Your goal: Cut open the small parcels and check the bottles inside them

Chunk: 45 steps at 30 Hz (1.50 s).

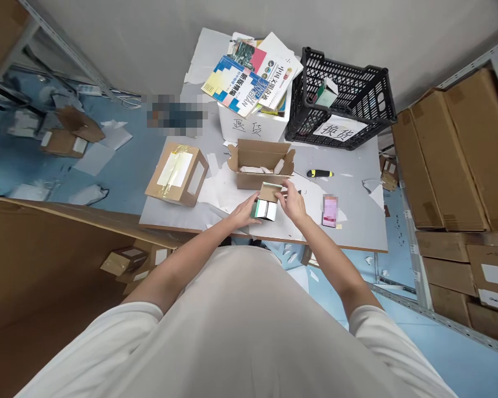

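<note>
Near the table's front edge is a small green and white box (266, 210) with its brown-lined lid flap (269, 192) raised. My left hand (244, 212) grips the box's left side, fingers wrapped round it. At the upper right, my right hand (291, 200) pinches the raised flap between thumb and fingers. Just behind both hands stands an open brown carton (257, 181) with crumpled white paper inside. To its right lie a black and yellow cutter (319, 173) and a phone (329, 211) with a pink screen. What the small box contains cannot be made out.
A taped carton (177, 174) sits at the table's left. Behind stand a white bin (249, 128) piled with books (249, 83) and a black crate (340, 105) holding a small box. Stacked cartons (444, 160) line the right; a large carton wall (58, 254) is at left.
</note>
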{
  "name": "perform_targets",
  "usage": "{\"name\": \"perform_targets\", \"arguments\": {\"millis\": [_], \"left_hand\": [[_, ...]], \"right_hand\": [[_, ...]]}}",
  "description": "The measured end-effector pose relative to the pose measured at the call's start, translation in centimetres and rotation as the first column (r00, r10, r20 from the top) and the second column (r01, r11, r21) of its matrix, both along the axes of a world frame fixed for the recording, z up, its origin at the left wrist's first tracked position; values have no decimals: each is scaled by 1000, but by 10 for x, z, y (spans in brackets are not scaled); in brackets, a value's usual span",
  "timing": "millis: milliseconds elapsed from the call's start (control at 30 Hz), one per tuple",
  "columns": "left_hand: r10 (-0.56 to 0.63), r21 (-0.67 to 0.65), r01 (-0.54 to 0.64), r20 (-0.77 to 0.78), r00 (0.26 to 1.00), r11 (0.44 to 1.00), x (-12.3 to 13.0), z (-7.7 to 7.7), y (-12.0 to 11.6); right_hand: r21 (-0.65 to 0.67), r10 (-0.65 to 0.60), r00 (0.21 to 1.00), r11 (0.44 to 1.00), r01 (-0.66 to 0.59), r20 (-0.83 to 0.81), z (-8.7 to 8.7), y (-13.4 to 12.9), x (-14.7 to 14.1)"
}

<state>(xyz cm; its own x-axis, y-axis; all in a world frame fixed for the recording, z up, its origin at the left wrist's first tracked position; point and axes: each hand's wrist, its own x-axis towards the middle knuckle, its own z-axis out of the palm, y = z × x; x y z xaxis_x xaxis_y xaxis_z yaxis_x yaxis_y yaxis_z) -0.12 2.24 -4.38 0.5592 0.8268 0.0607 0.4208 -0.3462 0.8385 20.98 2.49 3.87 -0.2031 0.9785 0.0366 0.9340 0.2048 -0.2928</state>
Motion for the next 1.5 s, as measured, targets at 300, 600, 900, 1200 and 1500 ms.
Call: {"name": "perform_targets", "arguments": {"millis": [300, 600, 900, 1200, 1500], "left_hand": [[-209, 380, 255, -159, 965, 889, -1, 30, -5], [-248, 318, 384, -392, 886, 867, 7, 56, 24], [-246, 475, 513, -516, 821, 715, 8, 69, 27], [-91, 465, 243, -326, 941, 852, 1, 51, 28], [-184, 151, 202, -122, 975, 968, 16, 25, 22]], "right_hand": [[-58, 566, 811, 824, -564, 151, -1, -25, 12], [-63, 628, 735, 769, -636, 257, 12, -9, 18], [95, 576, 812, 807, -583, 92, -8, -32, 29], [-74, 228, 972, 972, -224, 52, 13, -45, 5], [-155, 42, 974, 988, -7, 222, 16, -34, -40]]}}
